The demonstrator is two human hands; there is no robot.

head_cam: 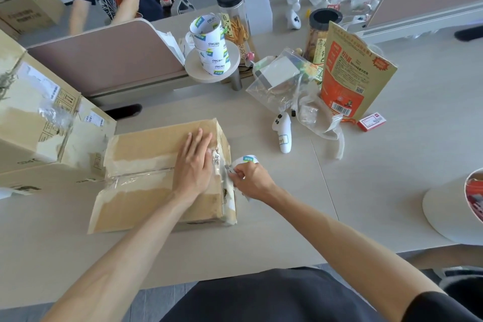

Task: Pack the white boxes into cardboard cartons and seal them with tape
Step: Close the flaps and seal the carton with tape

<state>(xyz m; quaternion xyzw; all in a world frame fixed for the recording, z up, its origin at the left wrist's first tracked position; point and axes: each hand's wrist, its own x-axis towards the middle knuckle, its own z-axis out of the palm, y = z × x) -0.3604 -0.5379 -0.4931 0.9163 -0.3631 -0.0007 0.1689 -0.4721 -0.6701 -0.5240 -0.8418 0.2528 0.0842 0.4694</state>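
A closed cardboard carton (146,165) lies on the desk in front of me, its top flaps shut and clear tape running along the middle seam. My left hand (194,165) presses flat on the carton's top near its right edge. My right hand (249,180) is just off the carton's right side, gripping a roll of clear tape (245,161) with a white printed core. A strip of tape stretches from the roll onto the carton's right face. No white boxes are visible; whatever is inside the carton is hidden.
Larger taped cartons (39,117) stand at the left. A stack of tape rolls (211,47) sits on a round stand behind. A white controller (282,131), plastic bags, snack jars and an orange pouch (350,76) crowd the right. A person sits beyond the divider (104,57).
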